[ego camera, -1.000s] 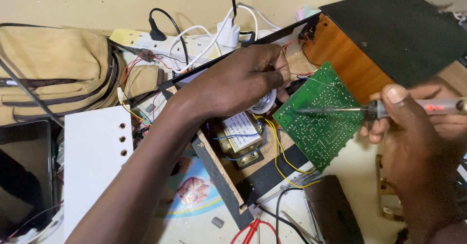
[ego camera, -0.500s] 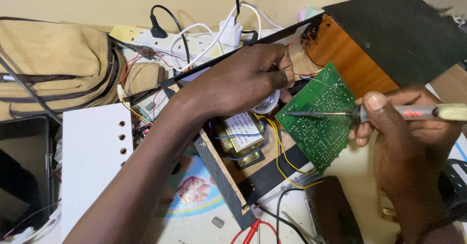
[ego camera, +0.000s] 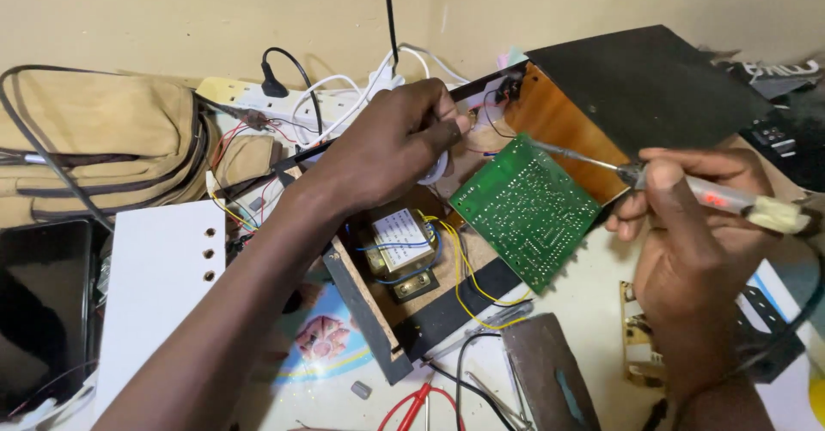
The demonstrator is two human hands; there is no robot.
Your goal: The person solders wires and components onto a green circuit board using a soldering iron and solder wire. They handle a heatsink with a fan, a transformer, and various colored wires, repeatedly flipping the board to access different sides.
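Currently right hand (ego camera: 687, 233) grips soldering iron (ego camera: 687, 186), tip at green circuit board (ego camera: 526, 210) edge; left hand (ego camera: 391, 143) pinches solder spool (ego camera: 436, 166).

Circuit board (ego camera: 526, 210) right of transformer (ego camera: 400, 242)

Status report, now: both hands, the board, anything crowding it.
Left hand grips the green circuit board's top corner. Right hand holds soldering iron, tip at board's upper edge. Yellow wires and transformer sit close beside it.
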